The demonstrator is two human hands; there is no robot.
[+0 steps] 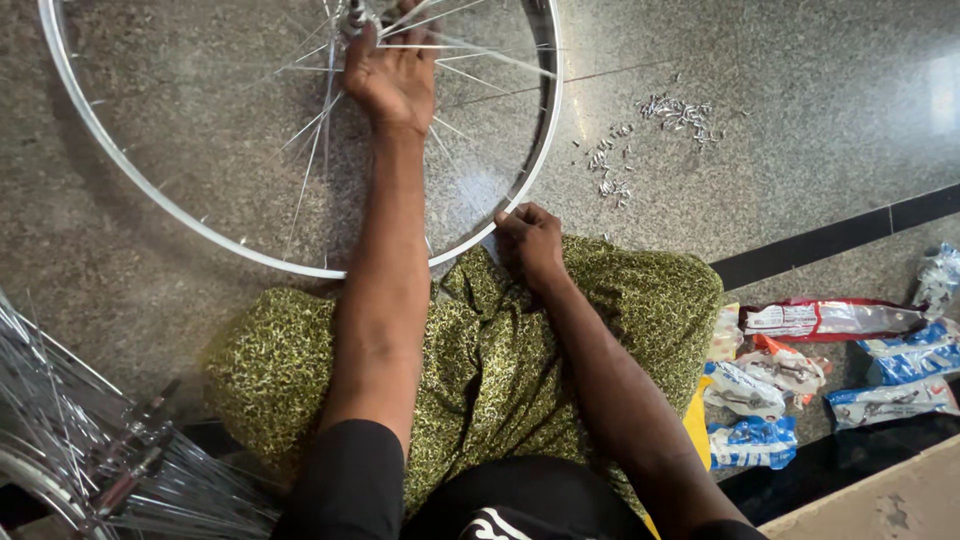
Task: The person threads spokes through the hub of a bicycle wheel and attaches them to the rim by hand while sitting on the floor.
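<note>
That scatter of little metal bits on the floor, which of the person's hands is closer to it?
Right. The right hand pinches the wheel rim just below and left of the small metal pieces; the left hand is farther off, at the hub.

Polished speckled grey stone floor (800, 110) with a dark inlaid strip (830, 238) crossing at right. Lying on it: a silver spoked bicycle rim (150, 195), flat; a loose scatter of small metal nipples (650, 135) just beside the rim; several sealed plastic packets (830, 365), red, white and blue; a bundle of spokes and wheels (90, 450) at lower left.
</note>
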